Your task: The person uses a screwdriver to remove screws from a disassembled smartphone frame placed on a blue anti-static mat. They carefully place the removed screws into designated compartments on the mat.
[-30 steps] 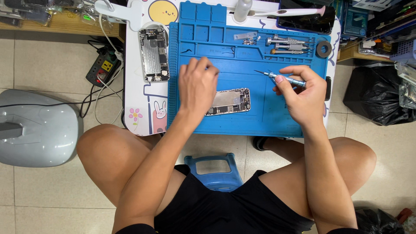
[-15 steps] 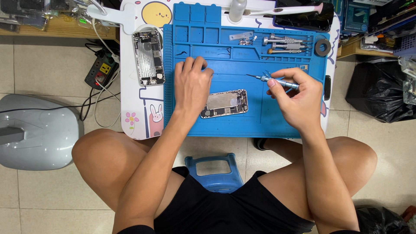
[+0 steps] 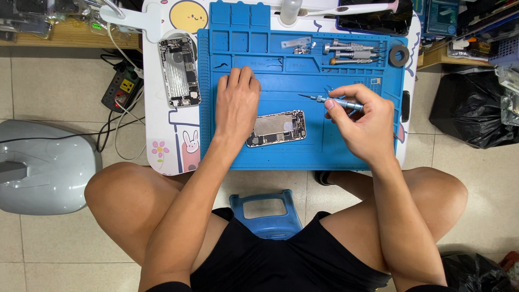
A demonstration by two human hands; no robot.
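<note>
An opened phone body (image 3: pixel 277 128) lies on a blue work mat (image 3: pixel 303 151), its insides facing up. My left hand (image 3: pixel 237 104) rests palm down on the mat, covering the phone's left end, fingers pointing away from me. My right hand (image 3: pixel 363 121) holds a small blue-handled screwdriver (image 3: pixel 331 101), its thin tip pointing left, above and to the right of the phone and apart from it.
A second opened phone shell (image 3: pixel 179 71) lies on the white table left of the mat. Several metal screwdrivers (image 3: pixel 351 53) and a tape ring (image 3: pixel 399 55) sit at the mat's far edge. A power strip (image 3: pixel 121 86), a grey stool (image 3: pixel 40 165) and black bags (image 3: pixel 476 108) stand around.
My left hand has slid up and left along the phone, uncovering more of it. My right hand with the screwdriver has shifted slightly, its tip still pointing left.
</note>
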